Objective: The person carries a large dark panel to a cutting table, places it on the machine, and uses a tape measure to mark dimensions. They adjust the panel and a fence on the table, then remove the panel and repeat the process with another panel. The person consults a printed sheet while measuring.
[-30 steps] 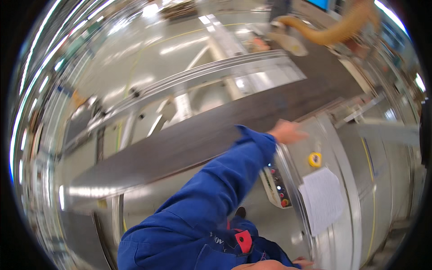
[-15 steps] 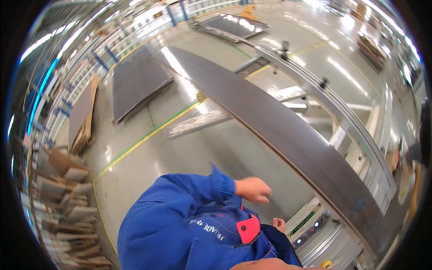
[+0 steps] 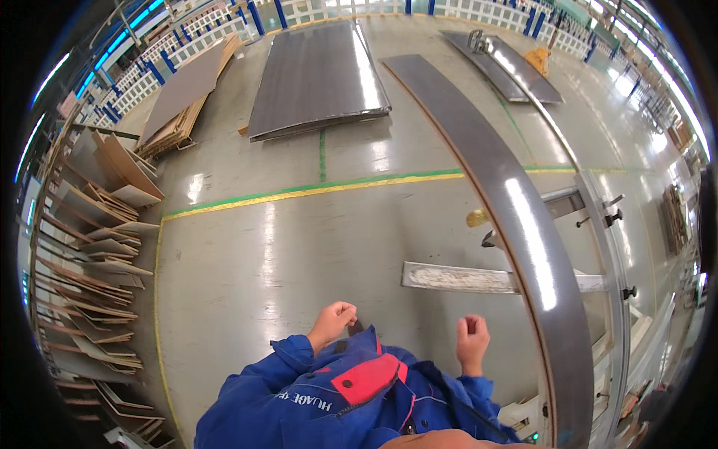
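Head view: a person in a blue jacket stands on a workshop floor beside a long dark panel.

Head view: the left hand (image 3: 331,322) is curled into a loose fist at the jacket collar (image 3: 357,333), fingers together and touching the cloth, though whether they pinch it cannot be told. The right hand (image 3: 473,340) is closed in a fist, holding nothing. The long dark panel (image 3: 516,217) lies on a metal frame (image 3: 613,247) just to the right of that hand, untouched. Neither hand is on the panel, so its handling appears yet to be done. Stacked dark sheets (image 3: 318,75) lie well apart on the floor (image 3: 247,254).
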`<action>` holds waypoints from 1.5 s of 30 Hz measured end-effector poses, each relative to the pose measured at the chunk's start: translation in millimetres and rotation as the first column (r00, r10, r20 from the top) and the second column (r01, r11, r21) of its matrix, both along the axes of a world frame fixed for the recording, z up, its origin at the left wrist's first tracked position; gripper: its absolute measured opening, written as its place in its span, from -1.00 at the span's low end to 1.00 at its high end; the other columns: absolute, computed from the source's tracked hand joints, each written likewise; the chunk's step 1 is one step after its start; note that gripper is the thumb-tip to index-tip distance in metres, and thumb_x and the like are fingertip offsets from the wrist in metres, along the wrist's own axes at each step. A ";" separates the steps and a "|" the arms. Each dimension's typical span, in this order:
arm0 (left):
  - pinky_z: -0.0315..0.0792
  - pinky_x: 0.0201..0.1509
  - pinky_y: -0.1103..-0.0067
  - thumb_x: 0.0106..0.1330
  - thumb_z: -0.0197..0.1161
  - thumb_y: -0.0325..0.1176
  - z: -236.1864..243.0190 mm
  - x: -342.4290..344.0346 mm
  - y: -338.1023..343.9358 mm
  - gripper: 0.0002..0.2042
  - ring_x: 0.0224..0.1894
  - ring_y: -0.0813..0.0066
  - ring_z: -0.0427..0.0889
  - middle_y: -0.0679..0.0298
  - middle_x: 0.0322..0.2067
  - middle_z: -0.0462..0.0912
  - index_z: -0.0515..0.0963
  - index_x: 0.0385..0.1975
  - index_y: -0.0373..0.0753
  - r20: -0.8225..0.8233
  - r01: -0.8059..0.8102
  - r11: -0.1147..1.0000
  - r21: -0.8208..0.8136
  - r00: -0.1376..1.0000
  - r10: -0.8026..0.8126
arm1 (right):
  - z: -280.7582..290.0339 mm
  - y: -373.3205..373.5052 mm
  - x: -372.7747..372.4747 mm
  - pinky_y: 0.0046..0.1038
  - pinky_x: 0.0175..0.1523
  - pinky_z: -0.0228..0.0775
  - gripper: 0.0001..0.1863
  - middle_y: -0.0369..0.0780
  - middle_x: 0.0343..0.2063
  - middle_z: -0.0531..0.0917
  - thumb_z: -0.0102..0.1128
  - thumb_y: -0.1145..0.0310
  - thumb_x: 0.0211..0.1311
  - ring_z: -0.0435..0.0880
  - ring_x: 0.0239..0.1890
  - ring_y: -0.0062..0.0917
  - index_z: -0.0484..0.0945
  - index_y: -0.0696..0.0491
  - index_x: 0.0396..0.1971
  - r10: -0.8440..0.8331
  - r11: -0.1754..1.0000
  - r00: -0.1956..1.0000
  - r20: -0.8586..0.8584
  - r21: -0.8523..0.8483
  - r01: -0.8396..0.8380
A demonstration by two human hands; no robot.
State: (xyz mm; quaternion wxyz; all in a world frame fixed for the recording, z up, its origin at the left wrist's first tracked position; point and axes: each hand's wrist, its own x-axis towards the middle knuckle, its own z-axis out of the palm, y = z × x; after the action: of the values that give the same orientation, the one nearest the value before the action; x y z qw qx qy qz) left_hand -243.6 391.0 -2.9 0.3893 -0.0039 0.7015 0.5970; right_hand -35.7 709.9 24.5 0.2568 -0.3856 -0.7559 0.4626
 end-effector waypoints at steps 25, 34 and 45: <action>0.57 0.20 0.12 0.36 0.23 -0.16 -151.9 -567.4 -228.6 -0.62 0.10 -0.15 0.73 -0.17 -0.01 0.75 0.67 0.07 -0.21 0.357 0.744 0.174 -0.645 0.495 -0.792 | 36.2 184.6 -579.1 -0.55 -0.20 0.53 -0.85 -0.31 -0.41 0.70 0.38 0.38 0.40 0.63 -0.38 -0.70 0.66 0.16 -0.24 -0.113 0.992 0.991 -0.067 -0.059 0.109; 0.61 -0.32 0.31 0.50 0.26 -0.11 -192.8 -945.7 122.2 -0.71 -0.37 0.26 0.76 0.10 -0.44 0.75 0.71 -0.18 -0.23 -0.195 0.217 0.807 -0.550 0.906 -0.376 | 51.2 312.0 -733.3 -0.29 0.01 0.56 -0.71 -0.13 -0.21 0.74 0.44 0.25 0.31 0.74 -0.14 -0.27 0.65 0.16 -0.16 -0.182 0.950 0.960 0.214 0.289 0.116; 0.16 0.55 -0.18 0.39 0.26 0.37 -36.7 -1069.3 561.1 0.17 0.68 -0.12 -0.08 -0.06 0.68 -0.22 -0.35 0.68 -0.17 0.346 -0.082 0.996 0.034 0.936 0.065 | 7.9 523.2 -814.2 -0.09 0.27 0.48 -0.21 0.05 0.07 0.74 0.23 -0.35 0.33 0.68 0.17 -0.04 0.70 0.15 0.08 -0.250 0.943 0.703 0.665 0.332 0.021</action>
State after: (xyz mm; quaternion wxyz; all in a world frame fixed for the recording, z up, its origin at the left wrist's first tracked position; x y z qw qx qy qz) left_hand -1312.9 952.1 -39.6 0.4834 -0.1250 0.6074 0.6179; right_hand -849.9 1233.1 32.4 0.0410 -0.5431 -0.8266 0.1418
